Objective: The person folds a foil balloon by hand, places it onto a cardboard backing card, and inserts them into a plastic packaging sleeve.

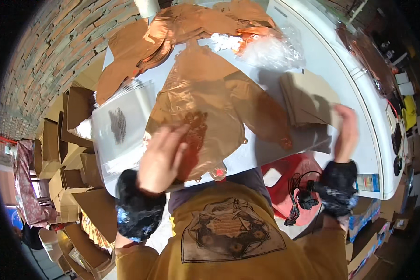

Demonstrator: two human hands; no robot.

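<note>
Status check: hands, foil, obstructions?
Left hand open over copper-coloured foil. Right hand beside brown stack, grip unclear. Foil spread flat, left hand partly covering it.

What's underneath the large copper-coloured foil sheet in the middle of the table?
Beside the foil sheet, white tabletop shows along parts of its edge. Anything beneath its middle is covered, so I can't tell. The left hand is over its lower left part.

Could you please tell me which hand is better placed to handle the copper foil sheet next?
Probably the left hand: it is over the near left part of the copper foil sheet, while the right hand is away from it, beside the tan stack.
</note>
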